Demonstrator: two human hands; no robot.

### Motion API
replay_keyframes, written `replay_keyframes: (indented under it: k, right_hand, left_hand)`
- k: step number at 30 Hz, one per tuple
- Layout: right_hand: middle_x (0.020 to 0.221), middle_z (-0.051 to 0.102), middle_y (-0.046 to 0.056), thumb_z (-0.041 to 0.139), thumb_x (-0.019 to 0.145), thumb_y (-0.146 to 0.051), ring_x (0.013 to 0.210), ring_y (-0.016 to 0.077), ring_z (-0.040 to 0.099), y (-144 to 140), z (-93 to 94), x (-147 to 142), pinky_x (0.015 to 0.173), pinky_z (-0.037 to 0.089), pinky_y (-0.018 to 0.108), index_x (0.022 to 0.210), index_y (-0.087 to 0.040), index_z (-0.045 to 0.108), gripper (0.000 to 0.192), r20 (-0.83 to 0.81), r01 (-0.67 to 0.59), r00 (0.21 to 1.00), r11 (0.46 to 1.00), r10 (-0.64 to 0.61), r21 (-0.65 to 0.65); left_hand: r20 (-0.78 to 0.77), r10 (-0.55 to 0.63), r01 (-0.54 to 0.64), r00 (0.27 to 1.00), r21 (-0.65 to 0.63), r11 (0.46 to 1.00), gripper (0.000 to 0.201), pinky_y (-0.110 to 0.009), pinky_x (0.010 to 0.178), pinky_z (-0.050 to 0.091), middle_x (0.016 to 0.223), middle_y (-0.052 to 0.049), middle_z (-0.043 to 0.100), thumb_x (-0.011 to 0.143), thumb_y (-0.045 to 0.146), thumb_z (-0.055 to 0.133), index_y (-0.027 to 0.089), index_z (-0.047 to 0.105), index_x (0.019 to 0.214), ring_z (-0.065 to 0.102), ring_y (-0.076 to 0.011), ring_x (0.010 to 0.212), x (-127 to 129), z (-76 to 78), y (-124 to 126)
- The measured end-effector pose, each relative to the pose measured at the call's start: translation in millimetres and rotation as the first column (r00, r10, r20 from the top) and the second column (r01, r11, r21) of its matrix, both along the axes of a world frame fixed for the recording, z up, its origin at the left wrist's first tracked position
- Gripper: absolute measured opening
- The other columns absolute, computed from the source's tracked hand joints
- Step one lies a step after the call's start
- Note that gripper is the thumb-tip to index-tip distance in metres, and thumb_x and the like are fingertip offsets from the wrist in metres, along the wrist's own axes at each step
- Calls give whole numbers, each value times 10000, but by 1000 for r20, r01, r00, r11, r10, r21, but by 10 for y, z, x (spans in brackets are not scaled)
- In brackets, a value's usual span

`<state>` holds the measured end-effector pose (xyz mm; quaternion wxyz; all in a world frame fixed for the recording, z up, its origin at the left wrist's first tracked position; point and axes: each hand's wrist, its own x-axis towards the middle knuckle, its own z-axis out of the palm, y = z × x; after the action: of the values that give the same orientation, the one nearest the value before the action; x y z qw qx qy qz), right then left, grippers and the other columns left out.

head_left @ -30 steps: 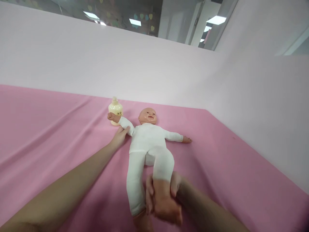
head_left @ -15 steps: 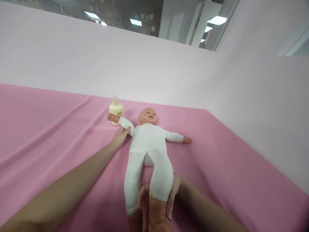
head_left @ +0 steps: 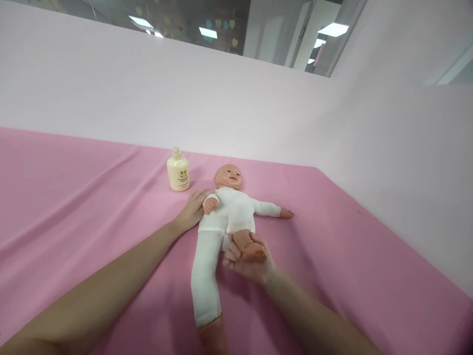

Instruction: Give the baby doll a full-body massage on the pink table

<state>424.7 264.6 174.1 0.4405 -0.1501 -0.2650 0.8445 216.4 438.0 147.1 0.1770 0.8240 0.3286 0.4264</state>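
Observation:
A baby doll [head_left: 225, 212] with a white cloth body lies on its back on the pink sheet [head_left: 92, 207], head toward the wall. My left hand [head_left: 192, 209] is closed round the doll's arm [head_left: 211, 203] on the left side, near the shoulder; that arm points up toward me. Lower down, my right hand [head_left: 249, 259] grips the doll's bent leg [head_left: 244, 240] by the ankle, with the foot over my palm. The doll's other leg [head_left: 206, 281] stretches straight toward me. Its other arm [head_left: 268, 208] lies out to the right.
A cream-coloured bottle [head_left: 178, 172] stands upright on the sheet, left of the doll's head. Behind the sheet rises a pale wall [head_left: 166, 93], which continues along the right side. A window [head_left: 185, 24] runs along the top.
My right hand has pushed the doll's leg up and bent it toward its belly. My left hand has swung the doll's arm inward from the bottle, so the bottle shows fully.

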Motion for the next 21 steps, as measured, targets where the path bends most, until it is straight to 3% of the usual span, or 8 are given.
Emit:
replay_keyframes:
  k: [3,11,17,21]
  right_hand:
    - [682,543,-28,629,814,-497,616,111,427,0,86,-19,743,443,283,971,-154,620,377,47,54,998,996,-51,-68]
    - [712,563,-33,664,775,-534,614,109,447,-29,100,-32,749,436,302,1038,-149,596,471,27,-15,1000,997,17,-78]
    - [816,637,5,687,755,-544,693,134,569,-60,35,-21,769,458,312,1078,-139,598,526,72,-182,981,983,182,-18]
    - [846,713,76,729,674,-560,755,184,655,-64,-136,23,731,478,312,1073,-108,620,613,99,-366,929,925,356,102]
  left_hand:
    - [-93,-23,25,995,25,999,453,-475,1151,321,1420,-97,515,944,222,406,264,548,1373,432,-269,1337,-8,24,-57]
    - [12,-49,50,999,-52,997,456,-482,1167,279,1394,-74,547,916,250,463,318,592,1348,435,-287,1330,2,69,-99]
    - [68,-55,61,996,-87,994,416,-489,1143,297,1357,-88,579,892,281,526,286,616,1299,472,-302,1284,10,108,-92]
    - [221,-24,69,975,-197,978,352,-478,1111,345,1219,-92,651,832,341,625,237,660,1167,546,-311,1179,27,142,-73]
